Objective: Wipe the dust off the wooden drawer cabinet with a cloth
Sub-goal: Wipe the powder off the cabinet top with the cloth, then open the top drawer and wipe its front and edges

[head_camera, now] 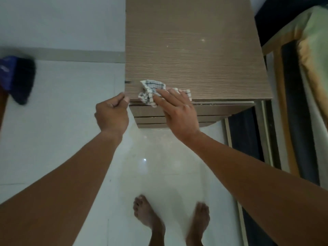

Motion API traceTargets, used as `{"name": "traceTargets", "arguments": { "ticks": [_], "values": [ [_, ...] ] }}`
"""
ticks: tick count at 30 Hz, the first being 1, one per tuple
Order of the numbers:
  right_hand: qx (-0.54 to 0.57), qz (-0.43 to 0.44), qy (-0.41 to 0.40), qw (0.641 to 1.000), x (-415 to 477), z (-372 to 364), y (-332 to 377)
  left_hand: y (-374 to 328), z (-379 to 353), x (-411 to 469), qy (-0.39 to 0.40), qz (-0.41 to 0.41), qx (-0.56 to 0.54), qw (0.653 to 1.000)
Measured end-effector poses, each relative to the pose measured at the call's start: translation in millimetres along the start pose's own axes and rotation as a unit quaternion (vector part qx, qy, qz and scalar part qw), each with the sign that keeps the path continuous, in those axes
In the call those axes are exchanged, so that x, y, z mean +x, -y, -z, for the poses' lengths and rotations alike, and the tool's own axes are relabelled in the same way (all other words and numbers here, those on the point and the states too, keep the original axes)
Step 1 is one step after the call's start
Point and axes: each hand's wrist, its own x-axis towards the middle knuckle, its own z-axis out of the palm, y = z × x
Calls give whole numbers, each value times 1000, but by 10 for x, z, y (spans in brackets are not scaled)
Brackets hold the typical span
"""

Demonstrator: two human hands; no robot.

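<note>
The wooden drawer cabinet stands in front of me, its flat top seen from above and its drawer fronts just below the near edge. A white cloth with dark check lines lies crumpled at the near left corner of the top, hanging slightly over the edge. My right hand presses flat on the cloth, fingers spread over it. My left hand is curled, thumb and fingertips touching the cabinet's near left corner, holding nothing else. A few pale specks show on the top further back.
White tiled floor spreads to the left and under my bare feet. A dark broom head with a blue part sits at the left edge. A bed with a wooden frame and green-yellow bedding stands right of the cabinet.
</note>
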Motion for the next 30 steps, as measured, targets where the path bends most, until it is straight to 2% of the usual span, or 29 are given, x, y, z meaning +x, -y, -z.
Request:
{"name": "traceTargets", "arguments": {
  "ticks": [4, 7, 10, 13, 15, 21, 23, 26, 30],
  "values": [
    [73, -60, -33, 995, -332, 200, -35, 93, -45, -222, -43, -51, 65, 996],
    [80, 15, 9, 997, -465, 81, 77, 356, -24, -373, -66, -101, 157, 980],
    [29, 108, 63, 992, -221, -215, 140, 562, 11, -397, -76, -122, 246, 959],
    [-54, 152, 109, 981, -36, -442, 47, 718, -150, -391, -69, -212, 355, 908],
    [-75, 162, 107, 978, -86, -524, -88, 791, -359, -392, -67, -283, 397, 871],
    [-82, 100, 17, 991, -420, -388, -634, 738, -851, -472, -30, -402, 375, 835],
    [-103, 71, 0, 992, -588, -227, -933, 640, -978, -510, -21, -405, 387, 828],
    [-121, 13, -15, 992, -836, 32, -1364, 553, -1190, -556, -25, -426, 427, 797],
    [-141, -58, -20, 988, -1138, 324, -1857, 468, -1363, -593, -51, -383, 446, 807]
  ]
}}
